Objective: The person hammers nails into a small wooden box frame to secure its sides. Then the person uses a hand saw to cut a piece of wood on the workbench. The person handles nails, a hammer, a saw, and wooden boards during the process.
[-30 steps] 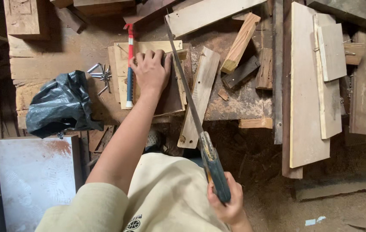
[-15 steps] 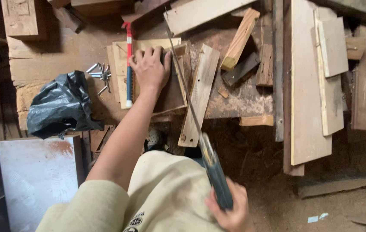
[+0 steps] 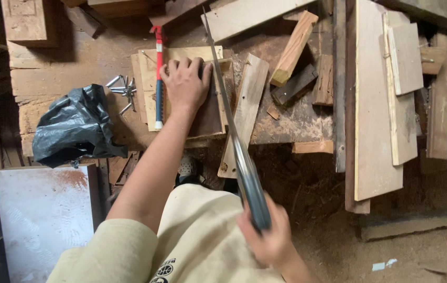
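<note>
The right hand [image 3: 268, 238] is wrapped tight around the dark handle of a handsaw [image 3: 234, 136], and over the last second it has drawn back toward the body, so the blade now sits further out of the cut than it did. The left hand [image 3: 184, 84] has stayed put, fingers spread and pressing flat on the wooden board [image 3: 207, 112] near the front edge of the surface [image 3: 297, 123]. Judging by that, the sawing is mid-stroke with the board held steady. A red-and-white hammer [image 3: 158, 78] lies just left of that hand, with loose nails [image 3: 121, 90] and a black plastic bag [image 3: 74, 126] further toward the left edge. The saw teeth and the cut line are hard to make out, since the blade is seen edge-on and the left hand covers part of the board
</note>
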